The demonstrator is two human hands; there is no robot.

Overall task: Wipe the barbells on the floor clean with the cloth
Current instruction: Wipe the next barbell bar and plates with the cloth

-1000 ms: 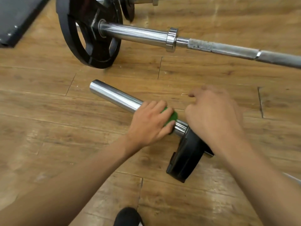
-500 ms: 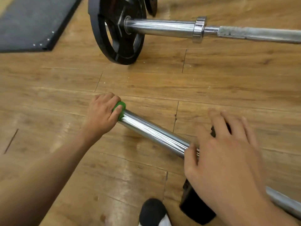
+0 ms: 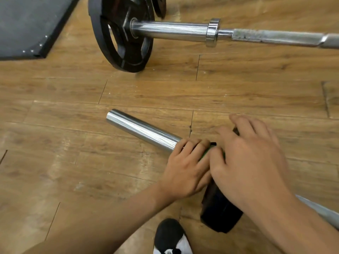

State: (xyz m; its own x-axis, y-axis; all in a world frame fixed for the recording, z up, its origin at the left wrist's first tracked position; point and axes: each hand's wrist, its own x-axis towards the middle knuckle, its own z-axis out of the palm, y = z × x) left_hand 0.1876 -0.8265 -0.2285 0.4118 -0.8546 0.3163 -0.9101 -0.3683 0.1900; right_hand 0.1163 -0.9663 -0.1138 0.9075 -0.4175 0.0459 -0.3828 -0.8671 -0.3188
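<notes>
Left hand [image 3: 185,169]: fingers curled close together over the chrome sleeve of the near barbell [image 3: 143,130], gripping the green cloth [image 3: 205,154]. Only a sliver shows at the fingertips. Right hand [image 3: 251,162]: fingers straight and spread over the small black plate [image 3: 220,215], thumb just beside the left knuckles. Second barbell [image 3: 174,32] lies well beyond all fingertips.

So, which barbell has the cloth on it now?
The near barbell: the left hand grips the green cloth around it. The far barbell, with the large plate, is untouched.
</notes>
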